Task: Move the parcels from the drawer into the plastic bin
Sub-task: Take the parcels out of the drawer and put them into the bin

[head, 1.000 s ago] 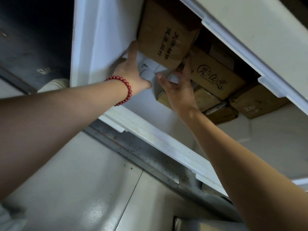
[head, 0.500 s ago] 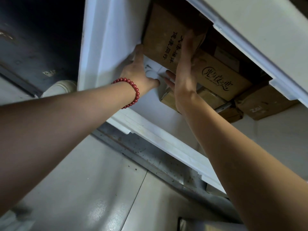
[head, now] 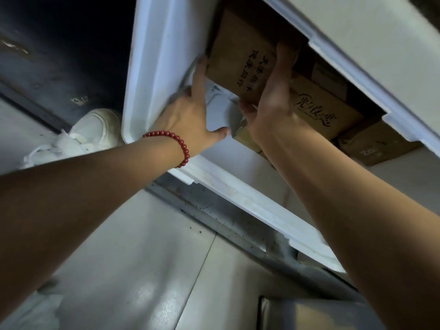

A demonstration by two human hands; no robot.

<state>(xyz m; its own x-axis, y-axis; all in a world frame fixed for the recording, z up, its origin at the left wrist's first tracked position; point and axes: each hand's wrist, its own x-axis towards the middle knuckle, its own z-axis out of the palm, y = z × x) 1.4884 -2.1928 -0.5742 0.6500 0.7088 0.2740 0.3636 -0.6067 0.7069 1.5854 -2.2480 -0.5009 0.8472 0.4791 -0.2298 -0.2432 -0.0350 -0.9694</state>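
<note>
A white drawer [head: 238, 201] stands pulled out, with several brown cardboard parcels inside. The biggest parcel [head: 240, 55], printed with black characters, stands at the drawer's left end. My left hand [head: 190, 115], with a red bead bracelet on the wrist, presses against its left edge, the thumb spread below. My right hand [head: 273, 108] clasps its right side, fingers reaching up over the face. A parcel with a script logo [head: 333, 113] lies behind my right hand, and a smaller box [head: 376, 146] sits further right.
A white sneaker [head: 95, 132] stands on the floor left of the drawer. Pale floor tiles [head: 133, 258] fill the lower view, with a metal rail [head: 214, 210] under the drawer. A grey bin edge [head: 309, 313] shows at the bottom right. The cabinet front [head: 357, 32] overhangs above.
My right hand has moved from the lower parcels up onto the big parcel's right side. My left hand has slid up along its left edge. The view has drawn closer.
</note>
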